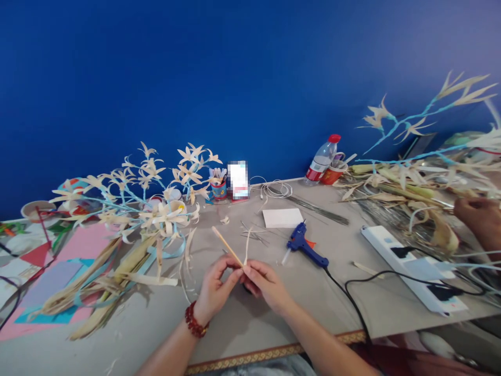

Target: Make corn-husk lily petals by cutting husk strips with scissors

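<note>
My left hand [219, 284], with a red bead bracelet at its wrist, pinches a thin tan stick [227, 245] that slants up to the left and has a paler tip. Fingertips of my right hand [266, 284] meet the left ones and pinch a narrow pale strip [248, 244], which looks like dried husk, standing up beside the stick. Something dark shows under the fingers, mostly hidden. Beyond the hands lie several short wires [254, 234]. To the right is a blue glue gun [307, 245] on its side, near a white block [282, 218].
Husk flowers on blue stems [144, 180] spread at left, above dried husks [97, 292] and coloured paper [84, 245]. A power strip [407, 266] with black cords lies right. A bottle [323, 162] stands by the wall. Another person's hand [477, 219] is at the right edge.
</note>
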`<state>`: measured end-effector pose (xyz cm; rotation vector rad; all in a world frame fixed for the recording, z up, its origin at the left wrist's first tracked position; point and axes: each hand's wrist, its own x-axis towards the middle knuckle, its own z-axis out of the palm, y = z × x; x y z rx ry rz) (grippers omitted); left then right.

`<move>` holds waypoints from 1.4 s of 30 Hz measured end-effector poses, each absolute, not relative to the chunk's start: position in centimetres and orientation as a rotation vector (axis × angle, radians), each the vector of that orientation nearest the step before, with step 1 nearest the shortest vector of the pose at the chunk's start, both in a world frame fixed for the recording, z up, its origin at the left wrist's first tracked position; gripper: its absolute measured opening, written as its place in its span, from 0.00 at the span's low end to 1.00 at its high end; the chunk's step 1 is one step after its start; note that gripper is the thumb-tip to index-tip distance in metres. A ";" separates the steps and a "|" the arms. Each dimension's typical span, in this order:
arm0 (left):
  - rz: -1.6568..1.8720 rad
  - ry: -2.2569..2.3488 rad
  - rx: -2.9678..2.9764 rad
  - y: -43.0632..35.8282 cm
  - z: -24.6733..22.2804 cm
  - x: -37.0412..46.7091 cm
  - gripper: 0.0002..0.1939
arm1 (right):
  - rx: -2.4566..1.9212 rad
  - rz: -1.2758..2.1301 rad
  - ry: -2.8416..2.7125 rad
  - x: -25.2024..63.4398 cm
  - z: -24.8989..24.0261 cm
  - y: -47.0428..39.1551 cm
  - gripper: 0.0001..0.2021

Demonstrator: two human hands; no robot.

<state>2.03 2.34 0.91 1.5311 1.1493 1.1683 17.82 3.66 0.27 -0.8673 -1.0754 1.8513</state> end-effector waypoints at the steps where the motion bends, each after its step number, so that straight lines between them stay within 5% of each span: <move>1: 1.166 1.168 1.540 2.3 0.9 2.1 0.07 | -0.879 1.853 -1.085 17.8 0.3 3.6 0.20; 12: 1.124 1.141 1.576 2.6 0.8 1.4 0.10 | -0.697 2.198 -0.716 18.5 0.2 3.7 0.18; 24: 1.069 1.152 1.561 2.8 0.4 1.1 0.08 | -0.916 1.857 -1.173 18.5 0.7 3.8 0.22; 42: 1.102 1.083 1.424 3.5 0.0 0.7 0.10 | -0.521 2.318 -0.680 21.1 0.9 5.5 0.17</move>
